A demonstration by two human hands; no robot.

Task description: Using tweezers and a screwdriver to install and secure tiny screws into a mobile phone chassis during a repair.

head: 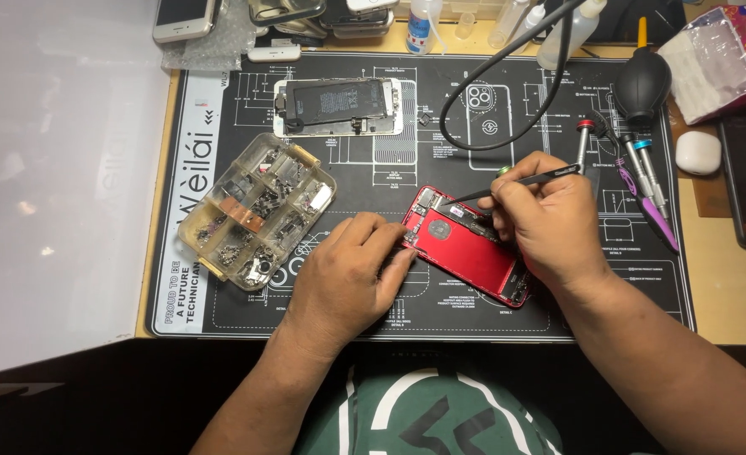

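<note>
left hand (347,270) lay palm down at six o'clock on the black work mat (221,312), fingers together, tips pressed flat on the near-left edge of the red phone housing (465,248), gripping nothing, only pinning it. right hand (545,219) came in from four o'clock, wrist bent, knuckles up, thumb and forefinger pinched shut on a pair of black tweezers (516,184); tips of those pointed toward nine o'clock, down at the upper end of the housing. housing itself sat open, tilted on the mat near centre, long axis running ten to four o'clock, its far-right part covered by the right hand.

at nine o'clock, just beside the left hand but apart from it, stood a clear compartment box (255,211) full of small metal parts. toward twelve o'clock lay a white phone frame with battery (339,107), well apart from both hands. black cable (508,93) looped across the mat at one o'clock, passing above the right hand. at two o'clock lay screwdrivers (647,177) and a black air blower (641,82). beyond the mat at twelve o'clock, squeeze bottles (423,21).
</note>
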